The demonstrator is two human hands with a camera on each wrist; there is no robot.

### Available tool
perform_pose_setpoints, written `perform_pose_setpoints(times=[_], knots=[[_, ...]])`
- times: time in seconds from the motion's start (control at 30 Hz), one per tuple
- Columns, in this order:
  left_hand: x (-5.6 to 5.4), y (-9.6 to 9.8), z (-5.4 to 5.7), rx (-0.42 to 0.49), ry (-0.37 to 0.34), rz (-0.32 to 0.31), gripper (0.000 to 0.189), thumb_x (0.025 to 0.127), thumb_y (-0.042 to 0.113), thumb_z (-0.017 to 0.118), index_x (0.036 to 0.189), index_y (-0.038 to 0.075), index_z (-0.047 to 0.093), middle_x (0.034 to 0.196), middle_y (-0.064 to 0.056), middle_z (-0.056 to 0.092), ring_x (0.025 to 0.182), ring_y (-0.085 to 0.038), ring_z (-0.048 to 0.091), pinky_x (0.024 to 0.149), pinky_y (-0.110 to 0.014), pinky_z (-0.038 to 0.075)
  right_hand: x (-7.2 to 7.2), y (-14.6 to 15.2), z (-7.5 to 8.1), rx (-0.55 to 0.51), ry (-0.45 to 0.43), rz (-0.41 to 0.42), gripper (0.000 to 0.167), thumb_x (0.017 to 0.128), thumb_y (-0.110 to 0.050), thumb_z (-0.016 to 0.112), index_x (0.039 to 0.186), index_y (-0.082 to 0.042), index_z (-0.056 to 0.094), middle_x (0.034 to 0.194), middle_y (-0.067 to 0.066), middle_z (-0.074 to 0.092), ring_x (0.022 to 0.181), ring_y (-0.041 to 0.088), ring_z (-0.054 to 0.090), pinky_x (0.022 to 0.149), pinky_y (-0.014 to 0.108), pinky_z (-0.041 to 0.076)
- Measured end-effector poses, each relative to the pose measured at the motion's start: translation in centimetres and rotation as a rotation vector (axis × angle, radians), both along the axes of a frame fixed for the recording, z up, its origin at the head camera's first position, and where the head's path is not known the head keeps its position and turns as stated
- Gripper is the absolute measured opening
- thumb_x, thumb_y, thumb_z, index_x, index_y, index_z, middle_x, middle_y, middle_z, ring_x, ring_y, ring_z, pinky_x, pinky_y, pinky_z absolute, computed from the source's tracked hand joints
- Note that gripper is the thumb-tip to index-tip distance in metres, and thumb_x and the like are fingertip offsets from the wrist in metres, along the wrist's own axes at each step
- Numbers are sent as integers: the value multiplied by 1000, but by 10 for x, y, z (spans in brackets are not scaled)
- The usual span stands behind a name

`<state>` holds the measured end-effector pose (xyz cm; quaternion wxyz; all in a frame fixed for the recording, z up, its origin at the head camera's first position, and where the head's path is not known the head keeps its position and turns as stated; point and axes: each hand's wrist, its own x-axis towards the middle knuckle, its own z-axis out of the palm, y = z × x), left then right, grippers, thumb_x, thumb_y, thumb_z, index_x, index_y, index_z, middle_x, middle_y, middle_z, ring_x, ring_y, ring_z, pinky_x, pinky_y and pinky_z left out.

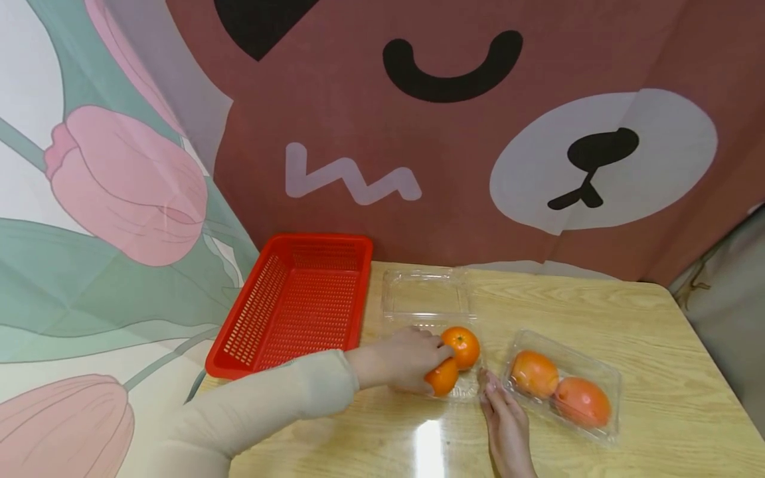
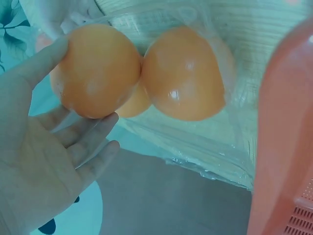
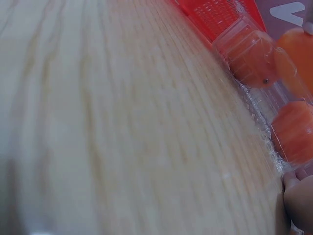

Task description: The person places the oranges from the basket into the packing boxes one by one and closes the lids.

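My left hand (image 1: 412, 358) grips an orange (image 2: 95, 71), thumb on one side and fingers on the other. The orange is over an open clear plastic clamshell box (image 1: 463, 393). Inside the box, a second orange (image 1: 460, 347) sits on the far right. Another orange (image 2: 186, 73), in the left wrist view, lies towards the basket side; my left hand hides it in the head view. My right hand (image 1: 508, 425) holds the box's right edge by the fingertips, also seen at the corner in the right wrist view.
To the left stands a red plastic basket (image 1: 357, 305) with slotted walls. On the right lies another clear box (image 1: 606, 378) holding two orange fruits (image 1: 582, 401). The open box's lid (image 1: 427, 292) lies folded back. A printed curtain (image 1: 358, 119) hangs behind the wooden table (image 1: 669, 372).
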<state>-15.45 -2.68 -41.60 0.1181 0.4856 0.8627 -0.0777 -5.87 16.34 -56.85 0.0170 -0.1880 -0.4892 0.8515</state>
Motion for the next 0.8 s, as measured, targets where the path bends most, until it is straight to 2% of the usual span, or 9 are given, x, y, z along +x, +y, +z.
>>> perform_pose_setpoints(times=[0.17,0.37,0.6,0.8], knots=[[-1,7,-4,-10,-25,12,65,84,49,75,138,20,52,126,2,61,111,-15,59,99,-34,44,0,0,-1,-26,32,0,49,102,-19,56,144,3,44,128,-11,63,119,0,55,97,18,44],[-1,11,-11,-65,23,-9,67,85,51,74,139,20,50,126,2,60,113,-15,58,99,-33,44,1,0,-1,-24,63,-3,46,103,-18,55,142,5,46,127,-10,64,120,0,55,96,18,45],[-1,12,-18,-104,41,21,61,85,49,74,135,20,53,124,2,61,112,-16,60,97,-32,45,1,0,-1,7,40,14,54,103,-22,55,145,8,39,128,-10,63,119,-2,55,96,18,45],[-3,11,-26,-127,40,30,53,87,45,74,130,21,56,119,3,63,107,-16,61,94,-31,47,1,0,0,-5,27,7,49,103,-21,56,144,3,46,126,-12,63,118,-2,55,95,18,45]])
